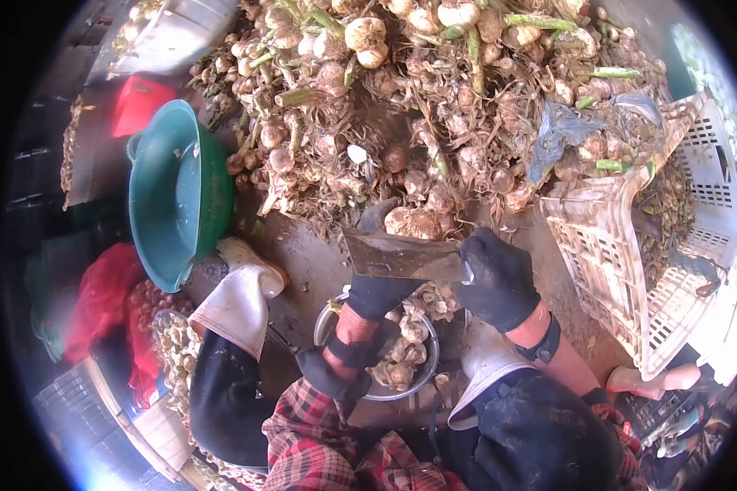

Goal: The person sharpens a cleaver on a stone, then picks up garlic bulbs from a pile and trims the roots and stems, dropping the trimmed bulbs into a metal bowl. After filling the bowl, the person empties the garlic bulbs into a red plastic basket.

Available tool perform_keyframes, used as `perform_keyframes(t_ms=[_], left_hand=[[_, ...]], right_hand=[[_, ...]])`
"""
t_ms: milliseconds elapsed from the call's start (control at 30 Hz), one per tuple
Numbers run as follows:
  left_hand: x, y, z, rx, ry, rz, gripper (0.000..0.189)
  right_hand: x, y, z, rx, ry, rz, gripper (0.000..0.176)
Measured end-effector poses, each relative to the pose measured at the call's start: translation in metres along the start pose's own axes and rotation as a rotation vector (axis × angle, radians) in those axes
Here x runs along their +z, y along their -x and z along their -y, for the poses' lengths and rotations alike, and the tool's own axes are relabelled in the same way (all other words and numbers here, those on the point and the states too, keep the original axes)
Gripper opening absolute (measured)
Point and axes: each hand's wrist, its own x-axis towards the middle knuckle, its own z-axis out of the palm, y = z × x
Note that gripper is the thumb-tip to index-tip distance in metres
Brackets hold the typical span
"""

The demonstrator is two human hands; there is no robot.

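My right hand point(499, 277), in a black glove, is closed round the handle end of a broad, dirty cleaver point(405, 258). The blade lies crosswise in front of my left hand point(383, 296), also black-gloved, and hides much of its fingers. Past the blade's upper edge, a gloved fingertip shows against a garlic bulb point(412, 222) that my left hand grips. Below my hands, between my knees, a round metal basin point(431, 372) holds several trimmed garlic bulbs point(401, 360).
A big heap of garlic point(385, 123) with roots and cut stems lies ahead. On the left a green basin point(165, 196) leans on its side, near a red net bag point(106, 299). A white plastic crate point(602, 270) with debris stands tilted on the right.
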Motion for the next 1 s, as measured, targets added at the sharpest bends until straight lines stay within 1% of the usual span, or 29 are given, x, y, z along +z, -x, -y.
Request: perform_keyframes(t_ms=[33, 100, 167, 233, 267, 300, 367, 400, 433, 500, 533, 600, 633, 667, 700, 733, 767, 800, 833, 867, 900, 967, 1000], left_hand=[[0.002, 0.001, 0.003, -0.005, 0.002, 0.006, 0.086], [0.004, 0.003, 0.004, 0.058, -0.099, 0.022, 0.085], [0.004, 0.008, 0.001, 0.016, -0.034, 0.028, 0.085], [0.004, 0.014, -0.003, -0.224, 0.276, 0.090, 0.083], [-0.001, 0.011, -0.007, -0.247, 0.209, 0.191, 0.080], [-0.002, 0.009, -0.011, -0.248, 0.210, 0.194, 0.080], [-0.006, 0.008, -0.022, -0.062, 0.198, 0.152, 0.067], [-0.007, 0.007, -0.034, -0.162, 0.327, 0.063, 0.051], [-0.007, 0.008, -0.033, -0.162, 0.327, 0.062, 0.051], [-0.009, 0.012, -0.022, -0.078, 0.077, 0.278, 0.048], [-0.008, 0.017, -0.014, -0.083, 0.077, 0.279, 0.048], [-0.007, 0.016, -0.005, 0.240, -0.133, 0.274, 0.059], [-0.007, 0.023, -0.005, 0.234, -0.131, 0.277, 0.059], [-0.010, 0.021, -0.016, 0.010, -0.012, 0.252, 0.063], [-0.013, 0.021, -0.024, -0.213, 0.105, 0.225, 0.068], [-0.021, 0.028, -0.025, -0.207, 0.438, 0.282, 0.069], [-0.024, 0.029, -0.038, -0.073, 0.401, 0.228, 0.068], [-0.025, 0.027, -0.035, -0.139, 0.465, 0.195, 0.070], [-0.025, 0.022, -0.033, -0.197, 0.538, 0.178, 0.072], [-0.029, 0.012, -0.040, -0.298, 0.468, 0.256, 0.073], [-0.026, 0.008, -0.039, -0.188, 0.336, 0.225, 0.068], [-0.023, 0.009, -0.028, -0.322, 0.406, 0.358, 0.064], [-0.018, 0.010, -0.032, -0.269, 0.571, 0.285, 0.066]], right_hand=[[0.002, 0.002, -0.001, 0.011, 0.007, 0.021, 0.021], [0.006, 0.005, -0.007, 0.006, -0.011, 0.030, 0.023], [0.013, 0.009, -0.015, 0.000, -0.028, 0.041, 0.025], [0.022, 0.014, -0.024, 0.015, -0.045, 0.005, 0.035], [0.024, 0.015, -0.026, 0.006, -0.066, 0.016, 0.035], [0.026, 0.015, -0.030, 0.009, -0.066, 0.016, 0.035], [0.033, 0.021, -0.038, -0.021, -0.081, -0.005, 0.034], [0.037, 0.024, -0.040, -0.022, -0.083, -0.001, 0.034], [0.040, 0.028, -0.043, -0.004, -0.114, 0.006, 0.036], [0.047, 0.032, -0.046, 0.017, -0.149, 0.013, 0.038], [0.048, 0.034, -0.047, 0.010, -0.173, 0.023, 0.038], [0.051, 0.034, -0.048, 0.006, -0.194, 0.024, 0.038], [0.052, 0.036, -0.046, -0.004, -0.209, 0.020, 0.036], [0.052, 0.034, -0.048, -0.020, -0.218, 0.009, 0.033], [0.054, 0.036, -0.069, -0.021, -0.215, 0.008, 0.033], [0.059, 0.046, -0.098, 0.207, -0.052, 0.079, 0.030], [0.067, 0.054, -0.107, 0.433, 0.103, 0.157, 0.026], [0.058, 0.046, -0.093, 0.370, 0.093, 0.044, 0.015], [0.041, 0.045, -0.079, 0.324, 0.088, -0.078, 0.010], [0.034, 0.042, -0.061, 0.388, -0.003, -0.067, 0.020], [0.033, 0.037, -0.049, 0.245, 0.013, -0.033, 0.020], [0.021, 0.025, -0.020, 0.061, -0.136, -0.006, 0.019], [0.018, 0.023, -0.014, 0.053, -0.150, 0.020, 0.019]])
